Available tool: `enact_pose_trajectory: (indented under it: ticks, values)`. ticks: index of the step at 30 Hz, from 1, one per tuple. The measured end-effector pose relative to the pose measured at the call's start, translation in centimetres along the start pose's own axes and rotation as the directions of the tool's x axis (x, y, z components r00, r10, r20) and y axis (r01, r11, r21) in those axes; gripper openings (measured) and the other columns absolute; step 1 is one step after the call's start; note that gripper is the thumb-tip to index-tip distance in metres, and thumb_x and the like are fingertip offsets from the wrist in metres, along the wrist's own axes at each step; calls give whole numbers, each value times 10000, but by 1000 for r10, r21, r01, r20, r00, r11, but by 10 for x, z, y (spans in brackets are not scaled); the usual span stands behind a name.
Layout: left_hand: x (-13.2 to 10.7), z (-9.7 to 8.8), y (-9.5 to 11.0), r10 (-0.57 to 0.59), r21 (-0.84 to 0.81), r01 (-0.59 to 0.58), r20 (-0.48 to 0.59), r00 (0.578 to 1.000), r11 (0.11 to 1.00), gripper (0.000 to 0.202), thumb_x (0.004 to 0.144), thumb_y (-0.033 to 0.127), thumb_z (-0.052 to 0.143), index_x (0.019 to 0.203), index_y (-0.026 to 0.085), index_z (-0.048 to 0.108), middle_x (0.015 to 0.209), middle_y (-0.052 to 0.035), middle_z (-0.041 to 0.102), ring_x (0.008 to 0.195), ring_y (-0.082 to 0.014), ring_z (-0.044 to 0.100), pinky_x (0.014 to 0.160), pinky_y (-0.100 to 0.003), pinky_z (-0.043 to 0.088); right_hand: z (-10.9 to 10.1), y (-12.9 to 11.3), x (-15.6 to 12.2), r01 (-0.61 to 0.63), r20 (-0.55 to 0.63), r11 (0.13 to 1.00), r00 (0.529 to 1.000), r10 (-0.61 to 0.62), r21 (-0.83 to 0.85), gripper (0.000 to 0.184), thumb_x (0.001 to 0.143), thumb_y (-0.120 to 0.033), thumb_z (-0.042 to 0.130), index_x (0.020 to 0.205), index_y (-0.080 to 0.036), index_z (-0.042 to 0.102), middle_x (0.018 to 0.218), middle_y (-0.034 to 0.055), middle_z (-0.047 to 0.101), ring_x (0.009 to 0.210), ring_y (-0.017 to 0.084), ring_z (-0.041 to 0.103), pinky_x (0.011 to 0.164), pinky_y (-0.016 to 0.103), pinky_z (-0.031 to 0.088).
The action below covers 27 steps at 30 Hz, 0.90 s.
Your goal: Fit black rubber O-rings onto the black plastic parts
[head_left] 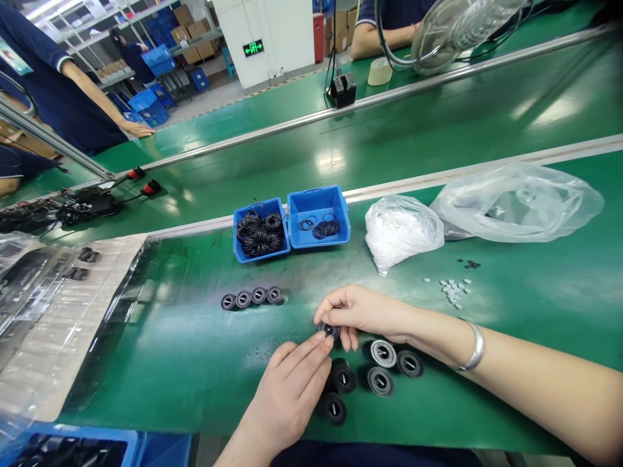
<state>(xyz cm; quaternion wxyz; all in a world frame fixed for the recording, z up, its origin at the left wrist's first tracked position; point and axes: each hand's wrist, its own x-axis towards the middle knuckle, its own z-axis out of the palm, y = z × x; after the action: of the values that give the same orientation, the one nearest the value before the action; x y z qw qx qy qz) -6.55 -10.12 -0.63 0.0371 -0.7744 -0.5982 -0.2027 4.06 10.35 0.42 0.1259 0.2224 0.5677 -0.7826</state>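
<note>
Both hands meet at a small round black part (329,330) over the green table. My right hand (357,314), with a silver bangle at its wrist, pinches the part from its far side. From the near side, the closed fingers of my left hand (296,392) press on it; its underside is hidden by them. Close by stand several similar black cylinders (343,376) with a pale slot mark on top, one with a lighter grey rim (383,353). A row of black cylinders (252,298) stands farther left.
Two blue bins hold black rings: a fuller left bin (237,250) and a right bin (318,245). A white plastic bag (403,230), a clear bag (525,204), and small white pieces (453,292) lie right. Plastic-covered trays (34,337) are left; co-workers stand beyond.
</note>
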Motion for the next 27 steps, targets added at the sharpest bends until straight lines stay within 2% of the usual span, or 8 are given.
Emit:
enact_pose_trajectory:
  ticks: [4, 7, 13, 19, 24, 27]
  values:
    - [-2, 2, 0, -2, 11, 2, 24, 1000, 1000, 345, 938, 38, 366, 1143, 98, 637, 1350, -123, 610, 1385, -263, 405, 1041, -394, 289, -3, 6, -5, 42, 31, 989, 998, -47, 142, 388, 788, -426, 707, 992, -97, 695, 552, 0, 634, 493, 92, 594, 502, 192, 482]
    - [-3, 3, -1, -7, 20, 6, 42, 999, 1000, 340, 932, 41, 376, 1131, 101, 645, 1360, -118, 603, 1394, -279, 387, 1022, -401, 293, -5, 9, -6, 53, 54, 978, 996, -65, 203, 405, 796, -395, 718, 1061, -91, 691, 622, 17, 652, 580, 98, 609, 570, 208, 476]
    - [-6, 6, 0, -22, 55, 23, -10, 1000, 998, 326, 958, 93, 394, 1154, 133, 652, 1358, -69, 612, 1325, -213, 450, 998, -345, 293, -5, 8, -7, 40, 79, 982, 995, -56, 186, 357, 802, -316, 718, 1094, -111, 698, 685, 1, 644, 583, 61, 553, 588, 185, 438]
    - [-7, 9, 3, -74, 55, 71, 49, 996, 996, 282, 940, 115, 456, 1120, 154, 670, 1444, -29, 530, 1349, -275, 402, 984, -390, 282, -10, 6, -4, 3, 145, 985, 989, -28, 173, 400, 791, -350, 727, 1108, -111, 681, 660, 3, 639, 550, 74, 563, 523, 183, 448]
    - [-3, 8, 3, -66, 70, 62, 58, 996, 996, 304, 949, 102, 435, 1155, 147, 654, 1496, -17, 459, 1350, -261, 393, 980, -394, 276, -15, 4, -6, -15, 210, 982, 977, -25, 186, 437, 792, -314, 738, 1174, -117, 654, 711, 17, 662, 598, 84, 604, 577, 192, 495]
    - [-4, 6, 1, -33, 57, 29, 56, 998, 998, 305, 959, 106, 418, 1153, 129, 653, 1503, -44, 448, 1372, -257, 373, 992, -384, 285, -15, 3, -6, -21, 226, 977, 974, -28, 211, 427, 801, -338, 739, 1152, -106, 663, 709, 21, 662, 604, 86, 613, 591, 199, 512]
